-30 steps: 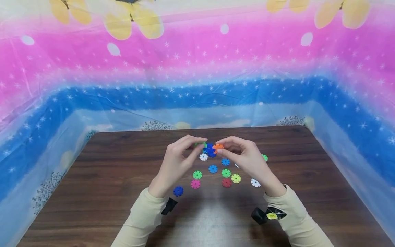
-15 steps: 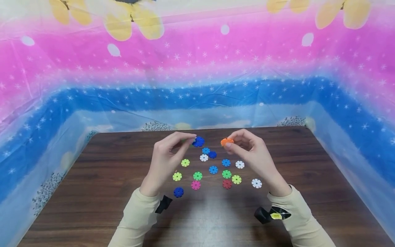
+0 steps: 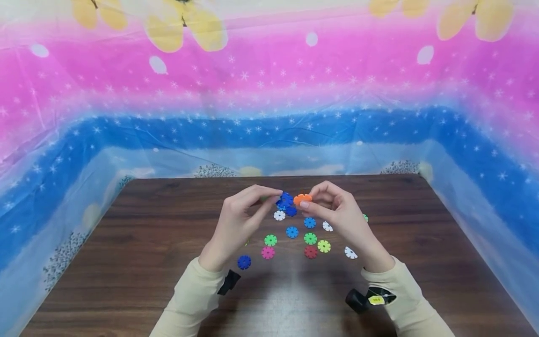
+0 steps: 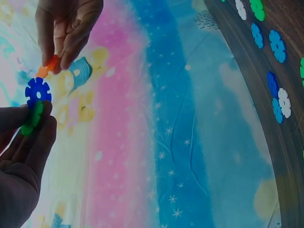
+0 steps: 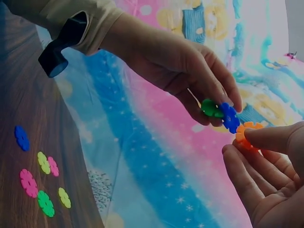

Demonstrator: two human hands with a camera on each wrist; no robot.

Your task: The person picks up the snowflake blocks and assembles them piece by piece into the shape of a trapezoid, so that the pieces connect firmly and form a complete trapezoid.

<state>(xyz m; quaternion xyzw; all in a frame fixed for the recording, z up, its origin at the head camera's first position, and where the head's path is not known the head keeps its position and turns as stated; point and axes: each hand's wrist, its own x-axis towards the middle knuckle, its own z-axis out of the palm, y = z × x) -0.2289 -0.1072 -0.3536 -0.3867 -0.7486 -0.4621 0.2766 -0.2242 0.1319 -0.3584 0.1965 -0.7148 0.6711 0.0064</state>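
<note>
My left hand [image 3: 240, 220] pinches a green notched disc [image 5: 209, 108] with a dark blue notched disc [image 3: 285, 200] slotted into it. The blue disc stands out past the fingertips, facing the other hand. Between thumb and fingers of my right hand [image 3: 343, 220] is an orange notched disc [image 3: 302, 200]. Both hands are raised over the far part of the table. In the right wrist view, the orange disc's edge is right at the blue disc's rim. The left fingers cover part of the green disc.
Loose flower-shaped discs lie scattered on the brown wooden table [image 3: 126, 281], among them a white one [image 3: 279, 215], a pink one [image 3: 267, 252], a red one [image 3: 310, 252] and a dark blue one [image 3: 244, 262]. A patterned cloth [image 3: 269, 131] encloses the back and sides.
Half a second ago the hands had drawn apart, the blue and orange discs well separated. Now they have come back together, the orange disc close beside the blue one.
</note>
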